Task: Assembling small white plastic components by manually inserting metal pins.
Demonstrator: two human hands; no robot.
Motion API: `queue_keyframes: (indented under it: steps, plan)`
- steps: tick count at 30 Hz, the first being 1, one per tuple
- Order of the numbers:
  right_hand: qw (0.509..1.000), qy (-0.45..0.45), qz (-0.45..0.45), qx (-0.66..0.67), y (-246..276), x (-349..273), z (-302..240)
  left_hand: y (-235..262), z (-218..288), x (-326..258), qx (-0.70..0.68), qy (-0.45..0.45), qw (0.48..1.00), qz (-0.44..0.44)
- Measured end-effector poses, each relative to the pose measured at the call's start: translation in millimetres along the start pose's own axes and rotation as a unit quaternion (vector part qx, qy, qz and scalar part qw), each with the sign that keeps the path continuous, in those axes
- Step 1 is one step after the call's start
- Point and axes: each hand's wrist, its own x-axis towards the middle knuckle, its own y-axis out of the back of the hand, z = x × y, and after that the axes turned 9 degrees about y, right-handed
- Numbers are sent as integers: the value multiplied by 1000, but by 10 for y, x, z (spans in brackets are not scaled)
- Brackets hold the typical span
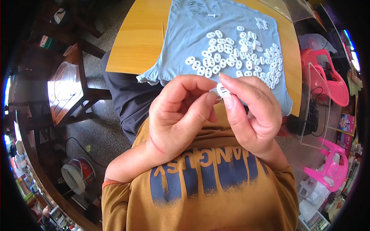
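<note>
Close in front of my chest, my right hand (pixel 256 109) pinches a small white oval plastic piece with two holes (pixel 222 89) between thumb and forefinger. My left hand (pixel 179 109) is closed from the other side, thumb and forefinger together at a small whitish bit (pixel 214 91) against that oval piece; its shape is mostly hidden by the fingers. Beyond both hands, many like white oval pieces (pixel 190 60) lie scattered on a light blue cloth (pixel 173 50). A tighter group of small white parts (pixel 261 24) sits at the cloth's far right.
The cloth drapes over a yellow wooden table (pixel 135 38). A small white pin-like piece (pixel 211 15) and thin dark bits (pixel 197 7) lie at its far end. Pink plastic chairs (pixel 327 73) stand at right, a dark wooden stool (pixel 71 82) at left.
</note>
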Motion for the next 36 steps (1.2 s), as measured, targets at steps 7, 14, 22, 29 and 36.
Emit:
queue_keyframes:
  steps: [7,14,22,29,36]
  plan:
    - [995,-61,18,76,-3,-47,18,-43,15,5,-18,14,1000,15]
    - [996,-66,15,57,9,-11,-26,-11,-14,14,-47,9,999,1]
    - [994,-68,32,79,-18,-36,-2,-23,17,12,-48,20,999,12]
    - [999,-19,15,21,18,23,-34,-15,23,11,-55,20,998,3]
    - [910,-268,104,300,-15,3,-114,-3,33,23,-57,23,998,4]
